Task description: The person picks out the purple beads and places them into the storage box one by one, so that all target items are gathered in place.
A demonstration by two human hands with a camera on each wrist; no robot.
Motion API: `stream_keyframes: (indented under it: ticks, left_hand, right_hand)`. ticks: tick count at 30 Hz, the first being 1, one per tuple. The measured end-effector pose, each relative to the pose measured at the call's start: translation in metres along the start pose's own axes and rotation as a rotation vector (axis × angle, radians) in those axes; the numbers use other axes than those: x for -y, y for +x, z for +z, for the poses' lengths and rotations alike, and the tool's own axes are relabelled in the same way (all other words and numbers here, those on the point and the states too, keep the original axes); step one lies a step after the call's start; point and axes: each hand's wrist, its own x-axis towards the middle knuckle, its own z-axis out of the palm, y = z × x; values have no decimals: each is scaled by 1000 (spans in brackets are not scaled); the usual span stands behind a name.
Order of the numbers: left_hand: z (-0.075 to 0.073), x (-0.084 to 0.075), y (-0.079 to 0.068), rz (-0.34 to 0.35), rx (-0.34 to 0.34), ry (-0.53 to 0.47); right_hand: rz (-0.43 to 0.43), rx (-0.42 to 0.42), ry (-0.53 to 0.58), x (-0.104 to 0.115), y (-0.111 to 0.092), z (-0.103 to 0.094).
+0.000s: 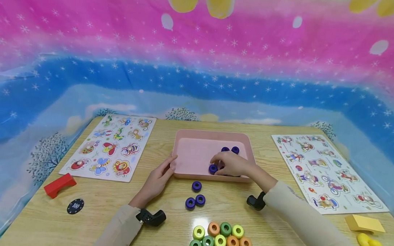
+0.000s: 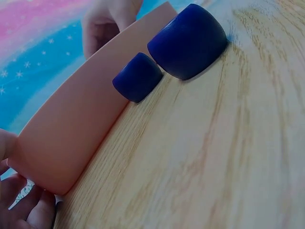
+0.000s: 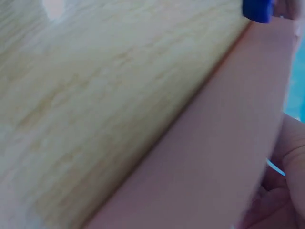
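A shallow pink tray (image 1: 195, 176) lies on the table. My left hand (image 1: 156, 179) grips its near left corner; in the left wrist view the thumb is at the rim and the curled fingers are by the lower corner. Inside the tray, my right hand (image 1: 231, 163) pinches a purple ring (image 1: 213, 169) between thumb and fingers. Another purple ring (image 1: 235, 150) sits by the tray's far right, and more lie partly hidden around the hand. In front of the tray are three purple rings, one (image 1: 196, 186) nearer it and a touching pair (image 1: 190, 203) closer to me.
Yellow, green and orange rings (image 1: 226, 229) cluster at the table's front. A bug puzzle board (image 1: 109, 147) lies left, a figure puzzle board (image 1: 325, 171) right. Around them are a red block (image 1: 59, 185), black chip (image 1: 75, 206), yellow block (image 1: 364, 223) and yellow duck (image 1: 368, 243).
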Motion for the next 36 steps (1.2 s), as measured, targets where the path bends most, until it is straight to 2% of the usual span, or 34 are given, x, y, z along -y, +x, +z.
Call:
stream_keyframes:
  ticks: [4,8,13,15,19,22,26,30,33,36]
  left_hand:
    - [0,16,5,2,16,12]
    - [0,26,7,21,9,20]
    - [0,26,6,28,-7,34]
    - [0,25,6,27,-9,39]
    - [2,25,7,30,-2,36]
    - [2,23,7,21,11,32]
    - [1,10,3,6,15,13]
    - [0,-5,-2,2,5,6]
    - [0,-5,-2,6,3,5]
    - [1,7,2,12,9,14]
  right_hand:
    - [-3,-51,40,7,-3,-7]
    - [-79,-68,117,22,-9,-13]
    - [-181,43,178,42,-14,-6]
    - [-183,108,187,48,-14,0]
    - [-182,205,153,55,-13,15]
    - [-203,222,75,58,-13,24]
    - [-217,201,-21,60,-15,29]
    - [-191,182,13,59,-20,20]
    - [-148,113,46,54,-23,5]
    - [-96,-12,33,43,-23,-11]
